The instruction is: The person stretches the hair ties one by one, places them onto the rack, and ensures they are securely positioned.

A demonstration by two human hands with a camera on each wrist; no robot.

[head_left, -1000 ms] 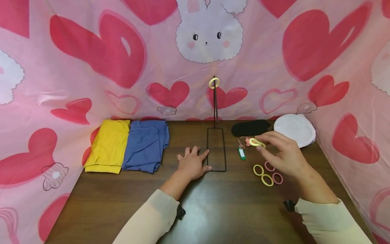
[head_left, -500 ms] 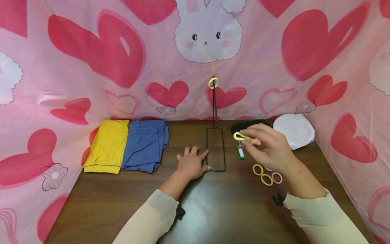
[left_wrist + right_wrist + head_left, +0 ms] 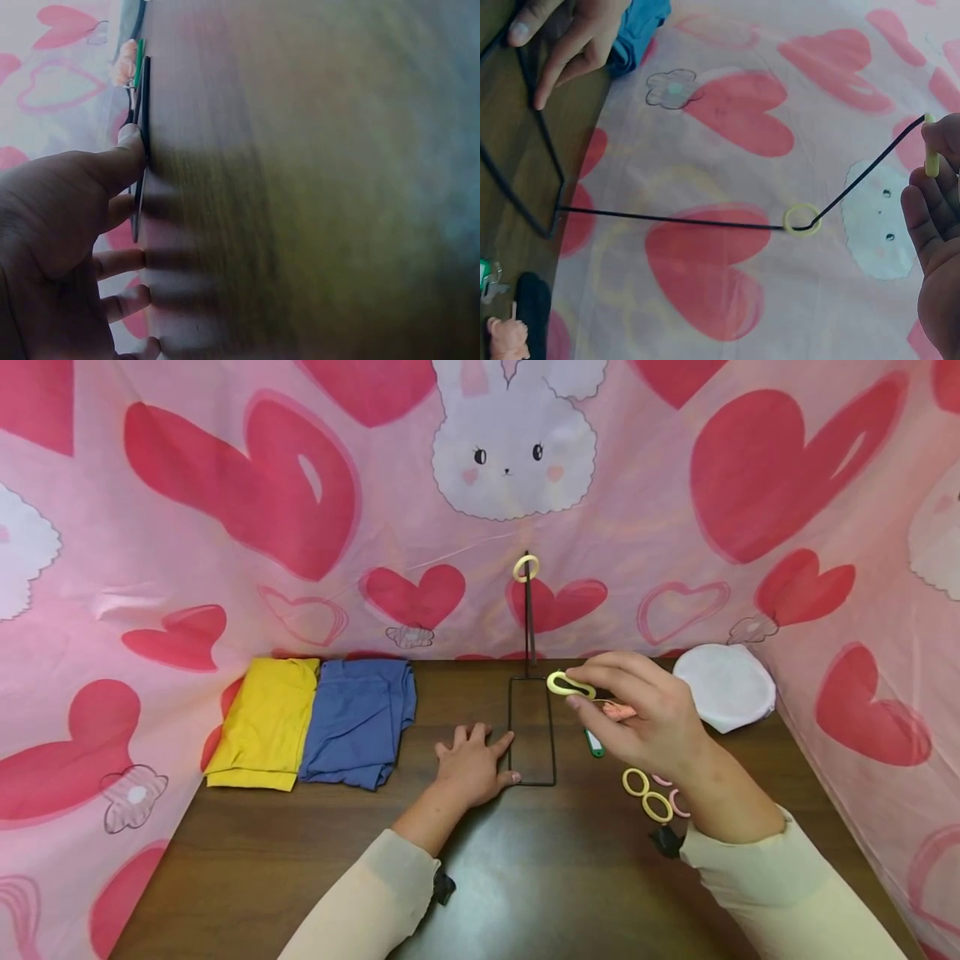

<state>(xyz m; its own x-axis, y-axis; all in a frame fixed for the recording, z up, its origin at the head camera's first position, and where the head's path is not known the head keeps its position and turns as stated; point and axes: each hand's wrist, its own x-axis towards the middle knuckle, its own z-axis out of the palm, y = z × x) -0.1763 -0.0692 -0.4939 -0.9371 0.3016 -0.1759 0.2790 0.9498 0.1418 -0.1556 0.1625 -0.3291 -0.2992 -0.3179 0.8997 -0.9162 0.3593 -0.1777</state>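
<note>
My left hand rests on the table with fingers spread, its thumb and index finger at the left bar of a black wire stand's base. One yellow ring hangs at the bend where the stand's upright meets its slanted arm. My right hand is raised right of the stand and pinches another yellow ring between thumb and fingers. In the right wrist view this held ring is right at the arm's free tip; whether the tip is through it, I cannot tell.
Right of the stand lie two yellow rings, partly hidden pink rings, a green key tag and a pinkish-orange figure. A white round pouch is behind. Folded yellow cloth and blue cloth lie left.
My right hand has moved left with the yellow ring, from above the small items towards the stand. My left hand has stayed at the base.
</note>
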